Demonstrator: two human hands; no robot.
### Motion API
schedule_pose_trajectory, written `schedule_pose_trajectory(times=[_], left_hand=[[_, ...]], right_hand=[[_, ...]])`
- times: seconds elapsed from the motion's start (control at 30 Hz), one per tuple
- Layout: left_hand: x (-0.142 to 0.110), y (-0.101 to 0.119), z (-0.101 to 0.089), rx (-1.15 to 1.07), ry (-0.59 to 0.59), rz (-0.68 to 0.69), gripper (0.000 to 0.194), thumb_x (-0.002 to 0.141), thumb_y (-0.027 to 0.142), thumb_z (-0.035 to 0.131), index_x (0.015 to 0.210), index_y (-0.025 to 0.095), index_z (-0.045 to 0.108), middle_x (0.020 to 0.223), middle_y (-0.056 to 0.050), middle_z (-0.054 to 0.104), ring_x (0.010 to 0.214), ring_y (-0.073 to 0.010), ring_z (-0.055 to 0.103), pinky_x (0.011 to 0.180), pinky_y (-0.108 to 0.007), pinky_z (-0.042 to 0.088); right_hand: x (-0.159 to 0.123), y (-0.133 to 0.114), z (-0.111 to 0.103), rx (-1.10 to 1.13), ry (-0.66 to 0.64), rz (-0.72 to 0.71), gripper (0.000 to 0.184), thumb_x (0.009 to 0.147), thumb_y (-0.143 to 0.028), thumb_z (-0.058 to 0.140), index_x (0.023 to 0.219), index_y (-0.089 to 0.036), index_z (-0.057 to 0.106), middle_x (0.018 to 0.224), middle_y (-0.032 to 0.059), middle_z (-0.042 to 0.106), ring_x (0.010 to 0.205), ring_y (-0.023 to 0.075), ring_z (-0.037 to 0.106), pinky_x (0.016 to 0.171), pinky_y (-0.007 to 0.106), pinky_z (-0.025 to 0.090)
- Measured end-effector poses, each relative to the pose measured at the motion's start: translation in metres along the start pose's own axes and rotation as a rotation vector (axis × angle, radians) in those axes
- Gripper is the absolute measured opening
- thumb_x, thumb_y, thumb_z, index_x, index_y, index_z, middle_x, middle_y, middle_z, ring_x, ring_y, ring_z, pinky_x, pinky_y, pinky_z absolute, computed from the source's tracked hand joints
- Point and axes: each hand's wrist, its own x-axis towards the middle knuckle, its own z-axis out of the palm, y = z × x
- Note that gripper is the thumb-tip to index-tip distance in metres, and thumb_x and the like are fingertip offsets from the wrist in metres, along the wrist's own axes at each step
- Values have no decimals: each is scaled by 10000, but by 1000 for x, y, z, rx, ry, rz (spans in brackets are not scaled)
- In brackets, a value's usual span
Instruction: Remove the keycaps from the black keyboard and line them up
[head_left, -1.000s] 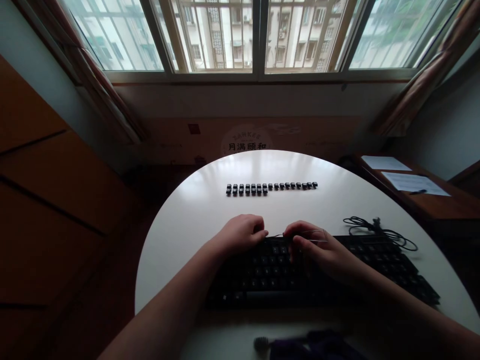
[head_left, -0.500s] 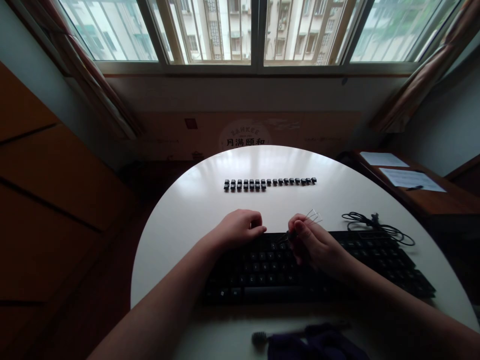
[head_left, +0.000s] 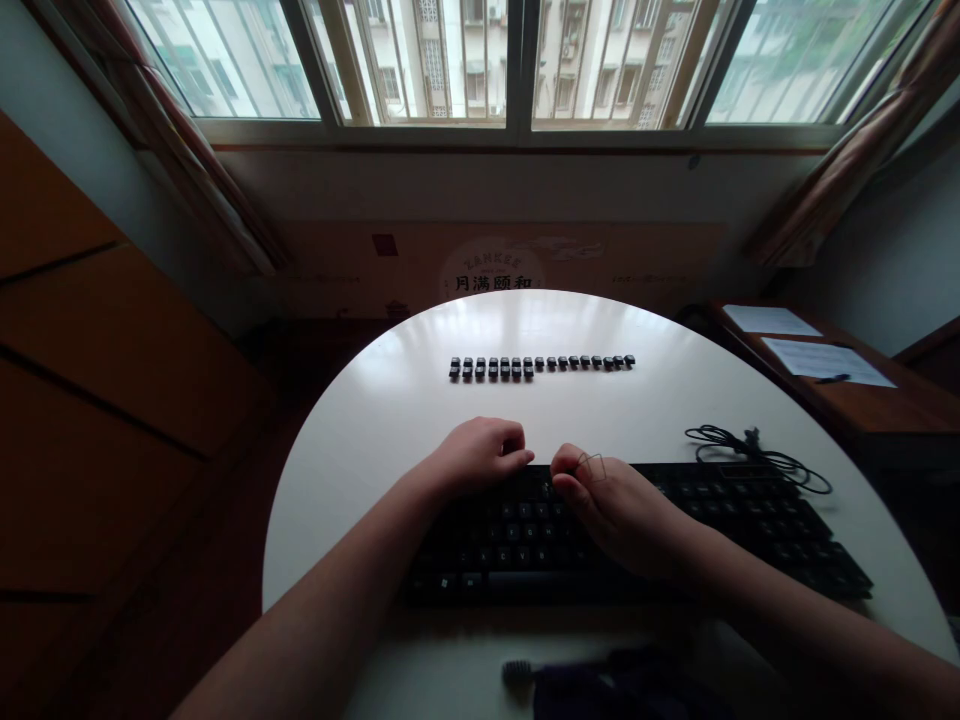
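Observation:
A black keyboard (head_left: pixel 547 585) lies on the white round table (head_left: pixel 360 440); some keys in its upper rows are hidden under my hands. My left hand (head_left: pixel 484 455) is curled over its back left edge, thumb pointing right. Over the upper middle keys, my right hand (head_left: pixel 611 505) pinches a wire keycap puller (head_left: pixel 594 467). One wire loop sticks out above the fingers; the puller's lower end is mostly hidden, so I cannot tell whether it touches a key. Beyond the hands, several black keycaps (head_left: pixel 493 370) stand lined up in two rows, the back one longer.
A coiled black cable (head_left: pixel 750 445) lies behind the keyboard's right end. Near the front edge are a dark brush (head_left: pixel 517 673) and a dark purple cloth (head_left: pixel 622 690). To the right, papers (head_left: pixel 825 362) and a pen (head_left: pixel 832 379) rest on a brown wooden surface (head_left: pixel 862 405).
My right hand has moved left and turned more palm-down over the keys, carrying the keycap puller with it. My left hand and the keycap rows stay where they were.

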Motion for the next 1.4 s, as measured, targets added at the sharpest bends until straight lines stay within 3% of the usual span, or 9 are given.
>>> schedule_pose_trajectory(times=[0.3,0.43,0.6,0.77,0.97,1.13,1.27,1.4], left_hand=[[-1,-1,0,1,9,4,252,880,424,560,780,216,661,836,-22,700,765,-193,611,619,-279,397],[-1,0,-1,-3,1,6,241,882,409,559,773,216,655,834,-21,697,771,-196,610,630,-283,399],[-3,4,-4,-16,1,8,329,942,442,482,794,209,660,839,-36,695,777,-207,609,652,-299,410],[-12,17,-12,-76,-17,145,339,984,466,435,956,207,652,957,-47,685,864,-213,609,712,-296,438],[-17,27,-17,-99,1,197,275,974,378,463,792,190,548,800,-14,609,733,-171,546,640,-267,395],[-17,24,-18,-171,41,208,257,909,331,528,700,181,528,695,14,555,648,-136,495,589,-248,350],[-17,22,-16,-223,76,219,271,880,321,532,652,177,504,643,27,519,604,-118,462,568,-245,328],[-15,20,-13,-247,94,197,166,795,238,541,644,172,525,625,28,518,591,-114,450,552,-244,308]], right_hand=[[-5,6,17,-9,163,22,208,993,-327,376,857,-234,503,567,-35,489,492,154,463,555,282,336],[-10,9,20,132,243,26,245,1010,-337,373,830,-234,504,549,-46,452,466,134,425,506,267,331],[-13,15,25,439,447,68,311,1037,-399,364,805,-233,489,578,-40,473,473,120,437,471,246,366],[-16,15,24,493,377,-81,246,1027,-359,430,872,-219,559,642,-23,523,521,122,476,494,252,385],[-17,18,20,462,365,-213,172,1021,-297,437,969,-218,581,815,21,601,628,139,546,591,284,439],[-16,13,16,326,308,-267,136,1003,-260,449,954,-225,570,775,10,586,669,153,560,639,287,439],[-16,5,12,268,276,-325,143,995,-260,432,931,-220,552,871,48,615,737,173,581,675,302,455],[-17,2,8,153,286,-322,137,991,-239,426,948,-219,554,869,50,612,695,156,549,646,287,434]])
